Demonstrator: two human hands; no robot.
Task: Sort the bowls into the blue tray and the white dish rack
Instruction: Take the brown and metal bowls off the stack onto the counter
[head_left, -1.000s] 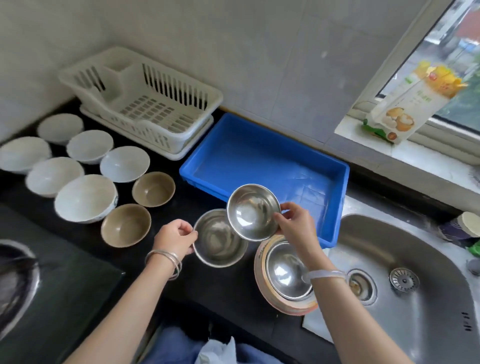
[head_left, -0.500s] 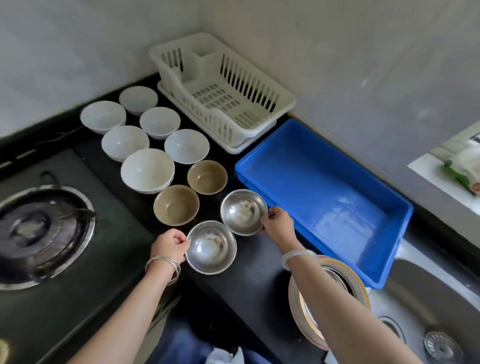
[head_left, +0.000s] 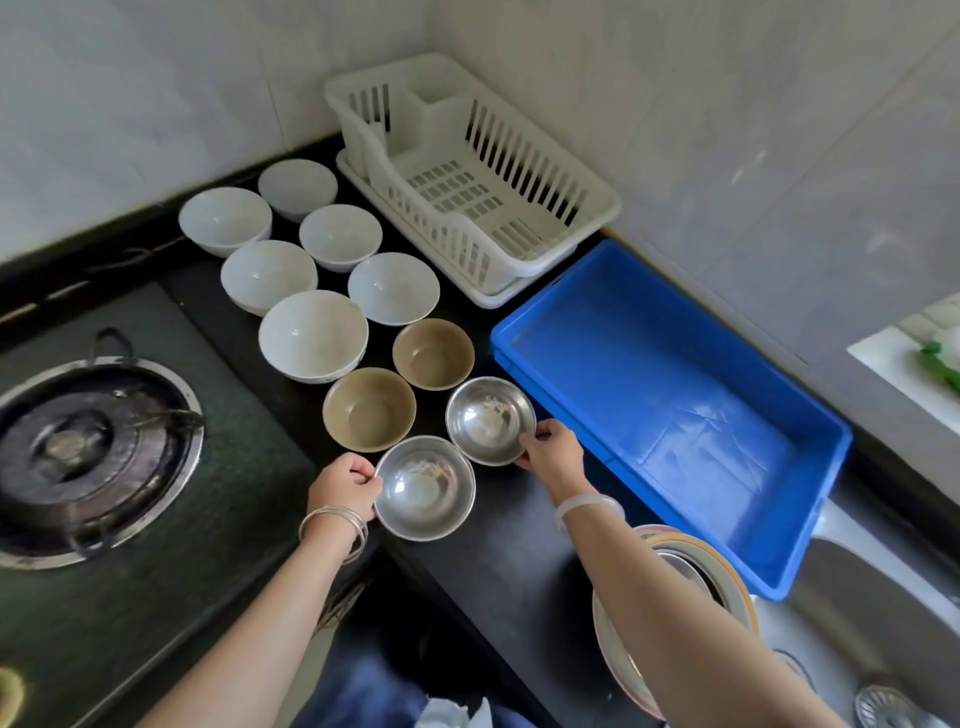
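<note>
Two steel bowls rest on the black counter. My left hand (head_left: 344, 487) grips the rim of the near steel bowl (head_left: 424, 488). My right hand (head_left: 551, 451) holds the rim of the far steel bowl (head_left: 490, 421). Behind them stand two brown bowls (head_left: 369, 409) (head_left: 433, 354) and several white bowls (head_left: 313, 335). The white dish rack (head_left: 519, 208) sits empty against the back wall. Nothing lies in the blue tray (head_left: 670, 415), which is to the right of the bowls.
A gas burner (head_left: 88, 452) is on the left. A stack of plates with a steel bowl on top (head_left: 691, 571) sits under my right forearm, beside the steel sink (head_left: 883, 649). A window sill (head_left: 914, 364) is at the right.
The view has swung left. My right hand has brought its steel bowl down from above the tray's edge to the counter, beside the bowl in my left hand.
</note>
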